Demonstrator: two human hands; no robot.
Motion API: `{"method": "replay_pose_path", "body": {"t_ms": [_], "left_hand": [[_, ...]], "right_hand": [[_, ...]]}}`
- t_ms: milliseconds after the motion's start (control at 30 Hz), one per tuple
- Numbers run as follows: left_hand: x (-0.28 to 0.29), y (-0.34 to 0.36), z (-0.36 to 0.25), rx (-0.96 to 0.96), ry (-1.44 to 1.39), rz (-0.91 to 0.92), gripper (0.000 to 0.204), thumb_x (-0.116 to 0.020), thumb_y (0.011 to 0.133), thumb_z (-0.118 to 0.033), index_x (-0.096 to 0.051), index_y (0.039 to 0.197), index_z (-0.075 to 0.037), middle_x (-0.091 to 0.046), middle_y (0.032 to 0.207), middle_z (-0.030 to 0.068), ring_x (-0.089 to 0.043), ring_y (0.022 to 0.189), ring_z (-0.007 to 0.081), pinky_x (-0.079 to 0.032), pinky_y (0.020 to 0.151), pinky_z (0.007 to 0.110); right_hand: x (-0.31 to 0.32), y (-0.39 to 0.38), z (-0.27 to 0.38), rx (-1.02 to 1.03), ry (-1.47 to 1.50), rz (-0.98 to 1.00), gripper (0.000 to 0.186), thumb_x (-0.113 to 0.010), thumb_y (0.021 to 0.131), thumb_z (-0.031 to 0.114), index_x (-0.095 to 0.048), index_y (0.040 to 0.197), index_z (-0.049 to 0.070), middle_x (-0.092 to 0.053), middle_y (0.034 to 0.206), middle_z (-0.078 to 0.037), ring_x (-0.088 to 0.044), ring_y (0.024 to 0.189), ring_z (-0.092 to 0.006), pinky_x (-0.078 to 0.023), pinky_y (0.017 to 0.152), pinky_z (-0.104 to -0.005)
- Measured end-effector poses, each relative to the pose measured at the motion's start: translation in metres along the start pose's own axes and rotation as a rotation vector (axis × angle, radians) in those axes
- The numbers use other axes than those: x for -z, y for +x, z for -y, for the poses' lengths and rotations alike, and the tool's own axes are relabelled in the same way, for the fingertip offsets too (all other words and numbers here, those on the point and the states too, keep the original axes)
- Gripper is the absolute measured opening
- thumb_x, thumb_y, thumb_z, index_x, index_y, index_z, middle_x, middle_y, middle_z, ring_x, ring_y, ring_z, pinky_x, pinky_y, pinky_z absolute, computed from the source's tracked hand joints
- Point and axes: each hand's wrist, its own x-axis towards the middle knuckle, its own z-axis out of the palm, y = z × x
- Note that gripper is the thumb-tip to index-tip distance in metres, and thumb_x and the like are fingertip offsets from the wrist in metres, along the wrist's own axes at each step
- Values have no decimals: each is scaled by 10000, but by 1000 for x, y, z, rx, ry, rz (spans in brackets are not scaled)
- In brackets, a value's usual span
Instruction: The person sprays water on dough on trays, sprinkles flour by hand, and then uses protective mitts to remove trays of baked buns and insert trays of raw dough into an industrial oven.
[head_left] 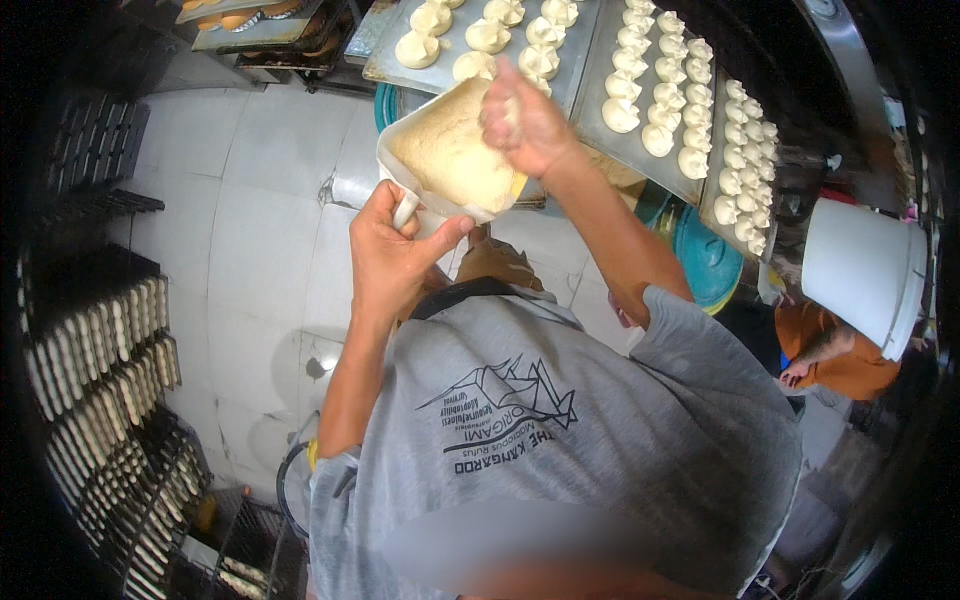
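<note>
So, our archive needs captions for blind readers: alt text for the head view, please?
A left hand grips a white tub of pale crumbs while the right hand pinches some above metal trays of raw dough pieces. A white bucket sits right.

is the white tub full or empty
Partly full: pale crumbly filling covers the inside of the white tub, which the left hand tilts while the right hand reaches in.

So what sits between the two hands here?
The head view shows a white tub of pale crumbs: the left hand grips its near end, the right hand rests on its far edge.
</note>
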Motion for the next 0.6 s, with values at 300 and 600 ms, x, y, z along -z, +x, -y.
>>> {"method": "replay_pose_path", "body": {"t_ms": [300,600], "left_hand": [[8,-1,14,-15,85,-196,421,-801,765,-13,-569,1113,39,-694,943,104,-657,839,106,-537,708,235],[24,-4,19,5,138,-385,425,-800,765,-14,-592,1131,44,-536,729,-61,-460,633,8,-448,634,178]], "right_hand": [[46,39,60,632,24,-331,442,-525,984,457,-404,710,132,-395,630,-17,-395,512,-159,-301,430,-278],[91,75,74,712,43,-369,437,-511,1002,398,-400,699,104,-394,591,-19,-355,461,-153,-312,415,-318]]}}
